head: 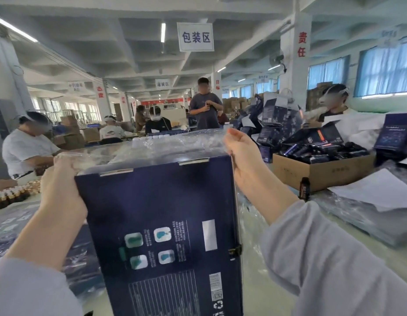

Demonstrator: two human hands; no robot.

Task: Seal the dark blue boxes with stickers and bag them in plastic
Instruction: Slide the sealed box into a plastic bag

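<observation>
Large packing hall under a hanging sign (195, 37), workers (27, 147) seated at long benches far behind. On the near counter (261, 297), centre: one dark blue box (157, 224) stood on end, printed back panel toward the camera. Two pale strips (116, 172) across the top flap seam, probably the seal stickers, so sealing judged done.

Draped over the box top: clear plastic bag (152, 144), covering only the upper edge. Left grip (61, 179) curled round the bag's edge at the box's upper left corner. Right grip (243, 153) pinching the bag's edge between thumb and fingers at the upper right corner.

Step in hand: bagging, barely begun. Next move, as a judgement: drawing both edges down evenly along the sides, keeping the film from snagging on the sharp corners, box kept upright.

To the right, well apart: open cardboard carton (323, 176) heaped with dark packets (321, 152), loose white sheets (375, 192) nearer. Far left: rows of small brown bottles (11, 195).
</observation>
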